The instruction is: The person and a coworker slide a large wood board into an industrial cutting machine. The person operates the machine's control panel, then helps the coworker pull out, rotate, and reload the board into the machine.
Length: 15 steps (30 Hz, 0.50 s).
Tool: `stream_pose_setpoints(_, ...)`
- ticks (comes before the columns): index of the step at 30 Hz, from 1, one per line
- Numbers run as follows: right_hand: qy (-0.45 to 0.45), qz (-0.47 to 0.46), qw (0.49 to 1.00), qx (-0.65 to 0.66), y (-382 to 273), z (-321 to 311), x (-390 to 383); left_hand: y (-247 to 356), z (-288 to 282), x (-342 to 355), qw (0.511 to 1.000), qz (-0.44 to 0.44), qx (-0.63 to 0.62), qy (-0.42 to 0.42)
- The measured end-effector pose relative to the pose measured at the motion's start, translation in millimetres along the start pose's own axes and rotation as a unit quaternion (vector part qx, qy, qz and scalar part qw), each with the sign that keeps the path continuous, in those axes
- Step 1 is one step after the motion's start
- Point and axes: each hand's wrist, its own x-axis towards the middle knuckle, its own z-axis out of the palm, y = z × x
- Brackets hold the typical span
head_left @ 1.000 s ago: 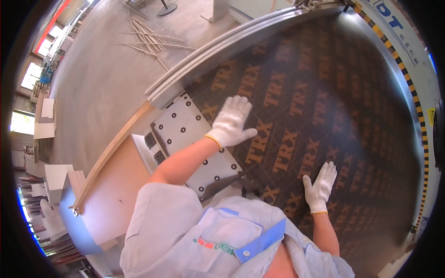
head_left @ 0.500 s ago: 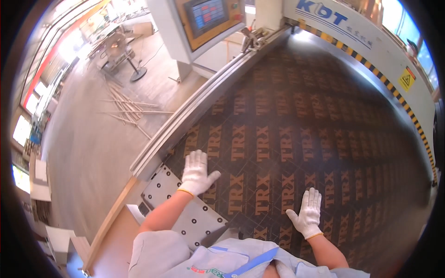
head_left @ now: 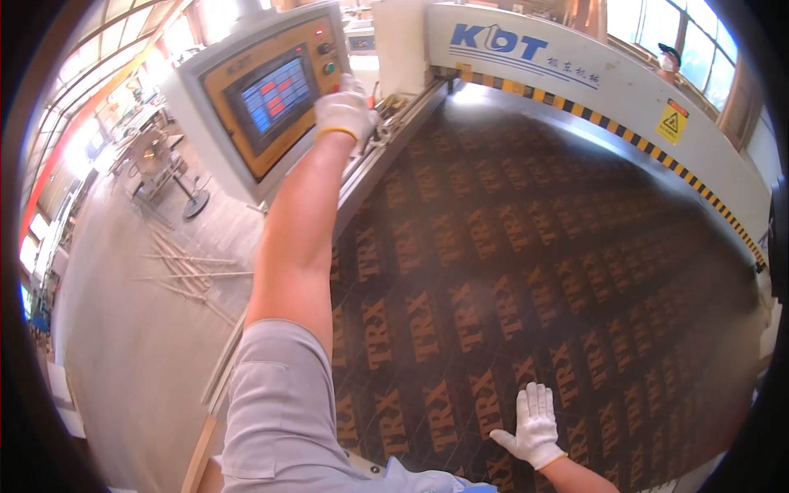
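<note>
Left hand [head_left: 345,111] curled at the control panel [head_left: 271,99]; right hand [head_left: 532,426] spread flat, empty, on the dark panel [head_left: 526,246].

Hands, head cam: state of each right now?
Left hand: raised at the control panel, holding nothing visible; finger pose unclear.
Right hand: open, flat on the dark panel.

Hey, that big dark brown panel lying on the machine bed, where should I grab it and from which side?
Probably by the near edge of the dark brown panel, coming from your own side. It lies flat and wide, and your right hand already rests palm-down close to that edge. The far edge runs under the machine's white housing, and the left hand is up at the control panel.
</note>
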Motion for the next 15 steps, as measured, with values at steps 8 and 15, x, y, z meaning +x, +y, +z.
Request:
stream_pose_setpoints(8, 0.013, 0.013, 1.0, 0.02, -3, -22, 16, -43, 75, 90, 0.995, -0.052, -0.084, 0.026)
stream_pose_setpoints(15, 0.004, 0.049, 0.999, 0.002, -18, -21, 8, -58, 127, 129, 0.995, -0.045, 0.002, 0.092)
